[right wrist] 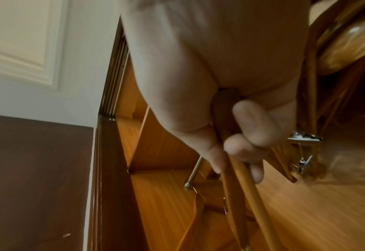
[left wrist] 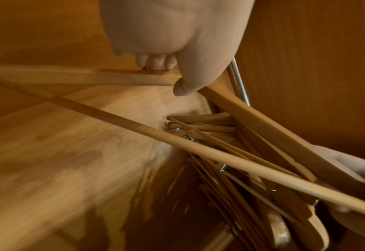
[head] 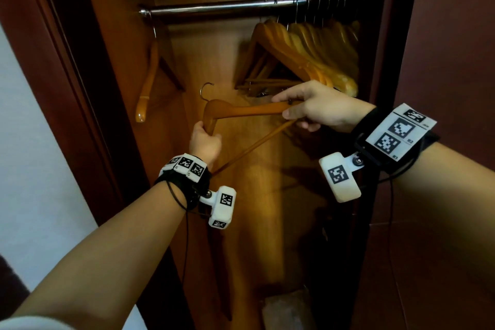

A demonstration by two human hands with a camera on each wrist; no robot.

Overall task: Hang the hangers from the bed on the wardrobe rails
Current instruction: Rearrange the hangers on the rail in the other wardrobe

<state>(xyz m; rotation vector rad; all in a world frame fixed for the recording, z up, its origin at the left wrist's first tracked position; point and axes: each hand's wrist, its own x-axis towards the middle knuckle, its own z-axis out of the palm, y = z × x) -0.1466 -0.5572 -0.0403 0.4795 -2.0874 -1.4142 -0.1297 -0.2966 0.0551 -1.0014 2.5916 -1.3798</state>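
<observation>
I hold one wooden hanger (head: 241, 111) with both hands inside the open wardrobe, below the metal rail (head: 219, 7). My left hand (head: 205, 142) grips its left arm just under the bend, and its metal hook (head: 205, 90) points up beside that bend. My right hand (head: 308, 110) grips the right end of the hanger (right wrist: 237, 186), where the arm meets the lower bar. In the left wrist view the hanger (left wrist: 134, 127) crosses the frame, with my left hand (left wrist: 177, 74) wrapped round it.
Several wooden hangers (head: 308, 53) hang bunched at the rail's right end. One lone hanger (head: 148, 80) hangs at the far left of the rail. Dark wardrobe door frames (head: 67, 61) stand on both sides. A pale wall (head: 32, 182) is at left.
</observation>
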